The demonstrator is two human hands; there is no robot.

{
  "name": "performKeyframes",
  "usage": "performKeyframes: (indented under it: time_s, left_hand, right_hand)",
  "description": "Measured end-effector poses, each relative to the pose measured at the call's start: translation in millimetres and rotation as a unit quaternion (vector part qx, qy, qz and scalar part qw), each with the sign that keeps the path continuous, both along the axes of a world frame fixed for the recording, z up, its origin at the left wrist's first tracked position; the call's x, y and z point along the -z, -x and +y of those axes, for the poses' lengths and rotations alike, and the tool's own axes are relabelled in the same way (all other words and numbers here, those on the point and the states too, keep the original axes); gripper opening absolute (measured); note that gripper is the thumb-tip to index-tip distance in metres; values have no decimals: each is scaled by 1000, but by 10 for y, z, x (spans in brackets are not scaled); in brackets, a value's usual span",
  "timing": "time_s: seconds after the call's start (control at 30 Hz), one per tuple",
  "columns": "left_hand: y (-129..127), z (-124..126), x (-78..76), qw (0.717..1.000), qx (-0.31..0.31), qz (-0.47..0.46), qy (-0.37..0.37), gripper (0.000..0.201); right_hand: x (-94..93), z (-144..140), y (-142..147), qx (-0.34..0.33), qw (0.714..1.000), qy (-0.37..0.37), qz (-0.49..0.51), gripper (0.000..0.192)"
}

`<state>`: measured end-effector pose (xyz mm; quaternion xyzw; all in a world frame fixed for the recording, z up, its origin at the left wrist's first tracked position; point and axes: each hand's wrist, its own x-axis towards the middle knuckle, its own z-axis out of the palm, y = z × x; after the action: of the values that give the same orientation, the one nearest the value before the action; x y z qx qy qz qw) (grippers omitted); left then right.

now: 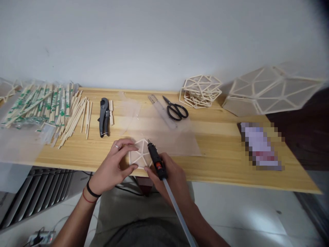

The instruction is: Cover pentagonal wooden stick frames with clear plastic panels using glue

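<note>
A small pentagon frame of wooden sticks point(140, 156) lies near the front edge of the wooden table point(221, 151). My left hand point(115, 164) grips its left side with the fingers curled over the rim. My right hand point(169, 175) holds a black hot glue gun point(155, 158) with a clear glue stick trailing back toward me. The gun's nozzle touches the frame's upper right side. A translucent sheet point(177, 139) lies under and behind the frame.
A pile of wrapped and bare chopsticks point(48, 108) lies at the left. Black cutters point(104, 116), a clear ruler point(160, 109) and scissors point(176, 110) lie behind. A stack of stick pentagons point(200, 91) and a large faceted shell point(269, 91) stand at the right.
</note>
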<state>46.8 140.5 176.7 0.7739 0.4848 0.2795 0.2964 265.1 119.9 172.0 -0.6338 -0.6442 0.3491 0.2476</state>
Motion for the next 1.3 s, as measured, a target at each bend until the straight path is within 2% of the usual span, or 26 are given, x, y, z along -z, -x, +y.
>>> performKeyframes:
  time_s: [0.4,0.6,0.7,0.8,0.97,1.13,1.3]
  left_hand:
    - [103,2,-9,1000,2,-2,17,43]
    - [88,-28,-44,1000,-28,0,-6,27]
    - [-19,-19,-87,999,-47,-3,-14,18]
    - [-192,52,-146,1000,-1,-14,-4,18]
    - [-407,254,-162,995,97,16,-13,39]
    - [-447,341,-92,988,132,78,-8,55]
    - [-442,327,-84,989,137,62,-12,57]
  right_hand:
    - [-10,-34,-109,13,999,5,40,12]
    - [-16,-68,-443,30,997,-3,64,19]
    - [-29,-93,-598,7,998,15,58,20]
    - [-52,-110,-671,-24,998,22,52,19]
    - [-106,-126,-696,-18,998,18,56,22]
    - [-124,-148,-733,-19,996,34,78,24]
    - [-146,-149,-758,-64,994,62,65,18]
